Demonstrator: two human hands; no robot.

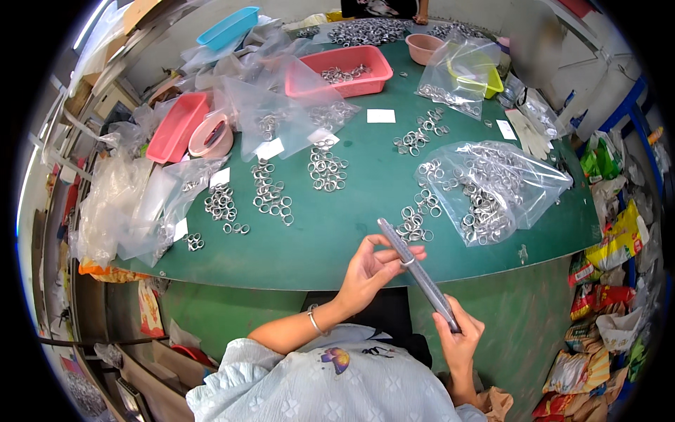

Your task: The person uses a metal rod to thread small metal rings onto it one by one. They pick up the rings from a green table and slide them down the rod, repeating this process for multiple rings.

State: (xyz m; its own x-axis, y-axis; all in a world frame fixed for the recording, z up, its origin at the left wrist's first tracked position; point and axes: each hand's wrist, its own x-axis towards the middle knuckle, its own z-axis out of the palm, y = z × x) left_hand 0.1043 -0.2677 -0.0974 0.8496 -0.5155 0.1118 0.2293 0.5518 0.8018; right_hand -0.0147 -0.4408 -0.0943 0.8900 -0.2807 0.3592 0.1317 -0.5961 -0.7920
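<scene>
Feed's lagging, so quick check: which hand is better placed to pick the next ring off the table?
Left hand: its fingers only pinch the ring on the tapered mandrel, nearest the loose rings. Right hand grips the mandrel's lower end.

- Lower end of the ring-sizing stick (420, 271) hidden inside the right hand (460, 334).
- Small ring (407, 261) on the stick too small to tell in detail.
- Person at the far table edge (383, 8) cut off by the top edge.
</scene>
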